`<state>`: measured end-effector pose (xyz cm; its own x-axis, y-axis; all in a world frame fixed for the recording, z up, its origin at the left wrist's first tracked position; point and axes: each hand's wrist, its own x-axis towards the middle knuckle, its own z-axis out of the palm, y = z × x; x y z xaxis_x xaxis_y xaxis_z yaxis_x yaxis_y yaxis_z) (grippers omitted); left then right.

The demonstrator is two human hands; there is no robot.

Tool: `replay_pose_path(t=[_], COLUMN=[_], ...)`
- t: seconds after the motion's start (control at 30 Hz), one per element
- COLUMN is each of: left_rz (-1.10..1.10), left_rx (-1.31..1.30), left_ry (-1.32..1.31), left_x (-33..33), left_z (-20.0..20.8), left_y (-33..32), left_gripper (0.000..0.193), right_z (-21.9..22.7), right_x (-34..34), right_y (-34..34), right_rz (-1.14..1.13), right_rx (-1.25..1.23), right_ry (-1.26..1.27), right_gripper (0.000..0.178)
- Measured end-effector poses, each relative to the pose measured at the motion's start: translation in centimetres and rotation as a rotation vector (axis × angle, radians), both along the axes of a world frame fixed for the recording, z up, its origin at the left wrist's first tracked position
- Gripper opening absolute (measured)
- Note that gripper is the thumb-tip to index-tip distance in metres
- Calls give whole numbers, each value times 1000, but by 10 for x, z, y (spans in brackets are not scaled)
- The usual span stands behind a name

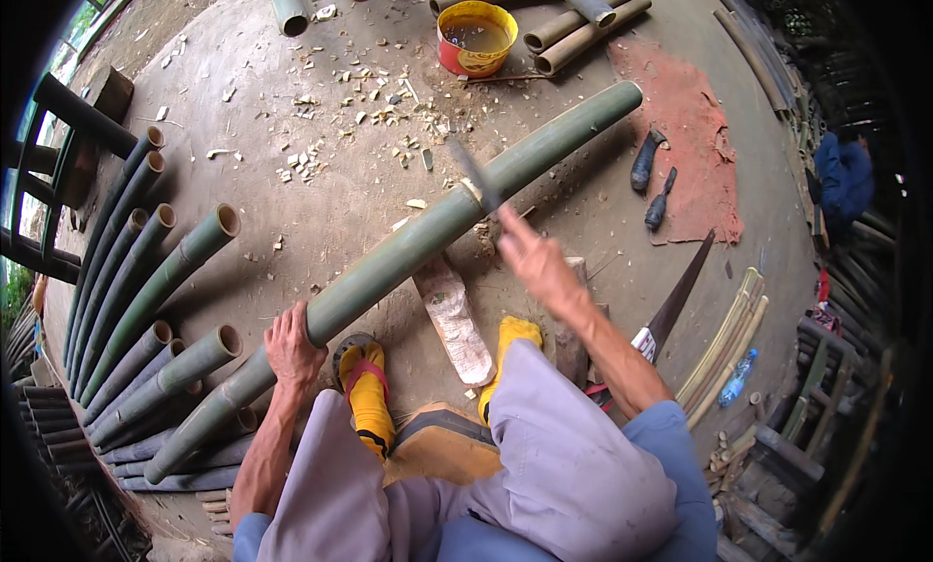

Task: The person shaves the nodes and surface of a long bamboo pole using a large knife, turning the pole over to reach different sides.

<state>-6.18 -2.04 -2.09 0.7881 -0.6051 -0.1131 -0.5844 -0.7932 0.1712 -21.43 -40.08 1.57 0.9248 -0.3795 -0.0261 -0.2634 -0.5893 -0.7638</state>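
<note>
A long green bamboo pole [398,256] lies slantwise before me, its far end up to the right. My left hand [292,348] is closed round its nearer part, beside my left foot. In my right hand [535,261] is a knife [472,171], its blade blurred and lying across the pole. A pale cut shows on the bamboo right at the blade. Below the pole, between my feet, lies a whitish, worn wooden block [455,324]. The knife's handle is mostly hidden by my fingers.
Several cut bamboo poles [194,256] lean at the left. Chips [389,105] litter the ground near a red-and-yellow bucket [476,42]. To the right are a red mat [695,125], two dark tools [643,164], a handsaw [680,290], bamboo strips [724,343] and a plastic bottle [739,377].
</note>
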Motion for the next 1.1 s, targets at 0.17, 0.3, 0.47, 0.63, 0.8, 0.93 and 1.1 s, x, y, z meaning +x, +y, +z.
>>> replay_pose_path(t=[0.17, 0.3, 0.47, 0.63, 0.8, 0.93, 1.1], left_rz=[-11, -1, 31, 76, 25, -4, -34], left_rx=[46, 18, 29, 117, 16, 8, 4], left_ry=[156, 242, 391, 543, 53, 107, 217], left_x=[16, 23, 31, 42, 14, 18, 33], left_z=[9, 13, 25, 26, 6, 0, 8], left_y=[2, -1, -7, -8, 5, 16, 16], left_gripper=[77, 74, 69, 70, 72, 71, 67], right_z=[-10, -11, -21, -40, -37, -23, -31], right_x=[-8, -9, -18, -22, -12, -15, -8], right_y=[10, 6, 6, 8, -2, 14, 7], right_rz=[7, -19, -18, 331, -426, 389, -365], right_rx=[-159, 60, -122, -91, 71, 42, 65], right_ry=[214, 293, 322, 170, 43, 348, -34], right_gripper=[58, 58, 58, 63, 60, 59, 58])
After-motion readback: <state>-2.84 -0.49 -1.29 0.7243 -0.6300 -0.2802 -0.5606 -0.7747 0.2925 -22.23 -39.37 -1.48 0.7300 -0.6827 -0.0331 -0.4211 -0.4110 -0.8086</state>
